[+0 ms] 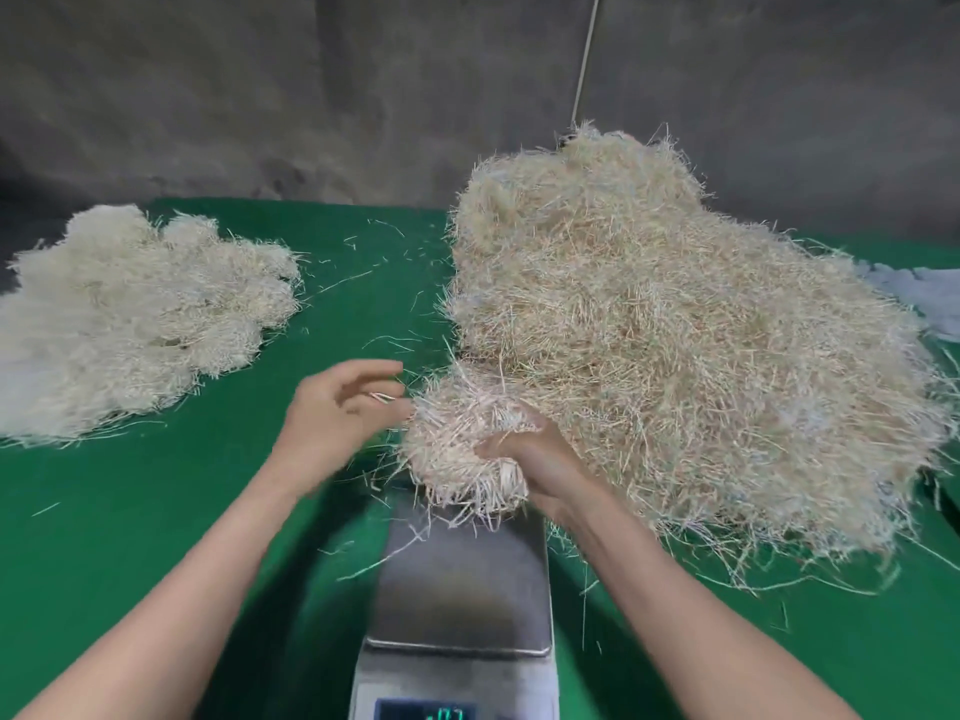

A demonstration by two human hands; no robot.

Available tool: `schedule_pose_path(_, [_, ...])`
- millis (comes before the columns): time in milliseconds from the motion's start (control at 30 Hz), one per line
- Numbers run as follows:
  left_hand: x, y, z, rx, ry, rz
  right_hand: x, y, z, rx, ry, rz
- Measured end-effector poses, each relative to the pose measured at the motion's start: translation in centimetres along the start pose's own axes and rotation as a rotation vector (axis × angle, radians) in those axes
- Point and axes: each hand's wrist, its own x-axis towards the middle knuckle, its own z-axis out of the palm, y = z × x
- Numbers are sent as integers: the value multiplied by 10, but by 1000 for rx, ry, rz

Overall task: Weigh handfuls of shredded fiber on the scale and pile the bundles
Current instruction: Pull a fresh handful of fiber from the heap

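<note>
We are gripping handful of shredded fiber in right hand, fingers curling around it, over far end of scale pan; we cannot tell if it is touching pan. Scale is sitting at middle of bench front edge. Left hand is hovering just beside handful, fingers loosely curled and blurred; we cannot tell whether they are pinching strands. Loose fiber heap is lying along bench right side. Pile of bundles is sitting at bench left edge.

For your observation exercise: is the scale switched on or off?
On. The scale has lit green digits on its display; the reading is partly cut off, so its value cannot be told.
</note>
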Motion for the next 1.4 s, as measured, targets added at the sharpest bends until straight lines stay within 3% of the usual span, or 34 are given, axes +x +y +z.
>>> schedule_pose_path(33, [-1,-6,-3,-57,205,6,-5,5,2,-6,17,-32])
schedule_pose_path(67, [-2,-11,-4,-115,280,-35,-9,11,8,-25,21,-68])
schedule_pose_path(100, [-3,-16,-3,-185,205,-134,-12,17,16,-65,15,-117])
schedule_pose_path(200, [-13,-33,9,-432,-278,-510,-18,27,44,-346,10,-359])
schedule_pose_path(300, [-14,-40,26,-716,-358,-675,-14,25,58,-598,84,-570])
schedule_pose_path(400, [-8,-38,40,-758,-256,-650,-8,24,53,-684,86,-519])
schedule_pose_path(533, [6,-34,43,-617,-119,-588,4,18,25,-569,-156,-421])
schedule_pose_path(633, [15,-26,36,-523,-171,-528,17,15,-9,-975,-259,-174])
schedule_pose_path(700, [20,-24,32,-447,-184,-503,25,15,-30,-1274,-139,-99])
schedule_pose_path(733, [22,-24,31,-410,-185,-499,29,15,-36,-1321,13,-139])
schedule_pose_path(800, [21,-25,30,-373,-220,-504,37,10,-41,-1095,355,-240])
schedule_pose_path(867, [17,-25,31,-369,-249,-519,42,2,-34,-638,496,-264])
schedule_pose_path(933, [13,-22,32,-365,-249,-523,37,-10,-19,-113,373,-292])
schedule_pose_path(1000, [13,-21,33,-427,-218,-519,23,-15,-6,237,94,-248])
schedule_pose_path(1067, [11,-17,36,-559,-214,-508,7,-9,3,154,-175,-203])
schedule_pose_path(1133, [3,-14,42,-628,-203,-467,-5,2,6,-10,-272,-117])
schedule_pose_path(1233, [-9,-23,44,-593,-281,-509,-4,12,-2,-150,-131,6])
schedule_pose_path(1300, [-16,-30,33,-387,-335,-491,-5,13,-14,-201,-16,63])
schedule_pose_path(1400, [-22,-45,20,-206,-260,-468,-6,22,-32,-428,-26,152])
